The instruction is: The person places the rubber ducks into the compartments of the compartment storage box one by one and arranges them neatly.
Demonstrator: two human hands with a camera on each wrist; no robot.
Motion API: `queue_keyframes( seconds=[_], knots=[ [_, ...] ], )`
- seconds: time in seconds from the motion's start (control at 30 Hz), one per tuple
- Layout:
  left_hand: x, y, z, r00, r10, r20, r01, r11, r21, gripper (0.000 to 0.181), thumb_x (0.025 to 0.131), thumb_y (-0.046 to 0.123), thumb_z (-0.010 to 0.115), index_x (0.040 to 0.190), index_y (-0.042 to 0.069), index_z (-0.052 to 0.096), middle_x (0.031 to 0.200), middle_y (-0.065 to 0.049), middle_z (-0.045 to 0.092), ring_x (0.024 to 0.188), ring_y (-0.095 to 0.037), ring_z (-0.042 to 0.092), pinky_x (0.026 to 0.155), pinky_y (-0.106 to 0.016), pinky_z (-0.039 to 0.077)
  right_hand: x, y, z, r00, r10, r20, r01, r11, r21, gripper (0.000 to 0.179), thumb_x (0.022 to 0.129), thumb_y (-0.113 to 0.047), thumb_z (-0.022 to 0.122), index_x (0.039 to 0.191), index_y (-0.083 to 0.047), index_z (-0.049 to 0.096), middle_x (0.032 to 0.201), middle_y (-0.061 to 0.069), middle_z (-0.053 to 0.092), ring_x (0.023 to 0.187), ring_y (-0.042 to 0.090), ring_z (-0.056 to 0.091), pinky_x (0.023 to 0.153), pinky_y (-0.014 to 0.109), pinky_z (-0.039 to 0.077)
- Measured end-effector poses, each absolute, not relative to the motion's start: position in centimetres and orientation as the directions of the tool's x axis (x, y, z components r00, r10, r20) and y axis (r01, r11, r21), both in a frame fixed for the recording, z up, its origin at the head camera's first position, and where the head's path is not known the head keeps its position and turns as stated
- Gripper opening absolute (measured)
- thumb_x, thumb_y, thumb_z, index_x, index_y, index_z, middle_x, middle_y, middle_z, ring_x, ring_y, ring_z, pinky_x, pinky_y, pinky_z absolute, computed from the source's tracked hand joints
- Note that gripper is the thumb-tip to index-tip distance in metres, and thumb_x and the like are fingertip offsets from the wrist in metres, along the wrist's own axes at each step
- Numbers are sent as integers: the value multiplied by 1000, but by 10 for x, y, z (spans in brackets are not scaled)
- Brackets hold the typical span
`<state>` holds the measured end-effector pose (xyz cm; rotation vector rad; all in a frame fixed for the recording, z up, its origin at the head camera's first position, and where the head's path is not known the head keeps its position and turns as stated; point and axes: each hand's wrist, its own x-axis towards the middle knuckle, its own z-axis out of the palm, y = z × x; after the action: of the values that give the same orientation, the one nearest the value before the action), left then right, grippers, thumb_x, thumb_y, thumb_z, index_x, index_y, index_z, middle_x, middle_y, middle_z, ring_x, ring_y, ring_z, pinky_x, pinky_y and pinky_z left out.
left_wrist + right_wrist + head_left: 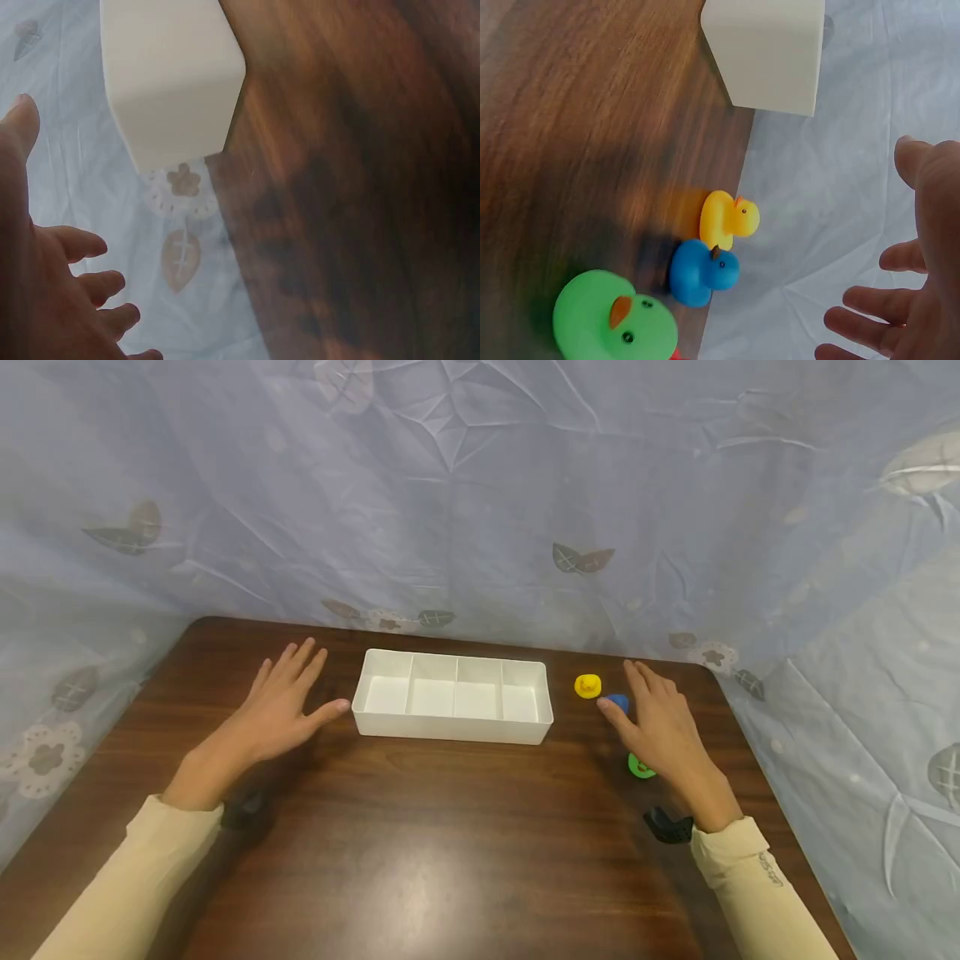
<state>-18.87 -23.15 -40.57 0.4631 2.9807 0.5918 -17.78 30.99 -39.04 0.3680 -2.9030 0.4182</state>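
A white tray (450,727) with several compartments in a row sits toward the back of the table. Just left of it my left hand (277,714) hovers with fingers spread, the thumb tip beside the tray's corner. My right hand (663,727) hovers over the right side, fingers extended, holding nothing. Near its thumb are a yellow rubber duck (588,686) and a blue rubber duck (618,702), the blue one partly hidden by the hand. A larger green rubber duck (604,319) shows in the right wrist view; a red bit (676,354) peeks out behind it.
The brown wooden table (420,843) ends at a pale patterned cloth (480,510) hanging behind and at the sides. A black object (667,827) shows by my right wrist, and a dark blurred one (246,810) by my left wrist.
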Motion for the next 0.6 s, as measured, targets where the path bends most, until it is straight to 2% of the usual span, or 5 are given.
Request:
queue_keyframes(
  seconds=[0.37, 0.6],
  knots=[
    [-190, -218, -423, -944, 331, -5, 290, 833, 471, 99, 106, 61, 56, 170, -2, 13, 178, -28, 5, 164, -56, 1, 128, -80, 6, -155, 329, -398, -978, -149, 149, -190, 927, -322, 81, 112, -53, 49, 166, 4, 30, 160, 38, 43, 140, 61, 43, 114, 76, 38],
    [-191, -209, -431, -942, 335, 2, 280, 786, 552, 98, 107, 55, 59, 171, -1, 10, 179, -27, 5, 164, -56, 1, 130, -77, 6, -142, 338, -408, -991, -89, 101, -119, 929, -351, 81, 112, -55, 46, 165, 4, 31, 158, 37, 46, 142, 58, 43, 111, 75, 42]
  ],
)
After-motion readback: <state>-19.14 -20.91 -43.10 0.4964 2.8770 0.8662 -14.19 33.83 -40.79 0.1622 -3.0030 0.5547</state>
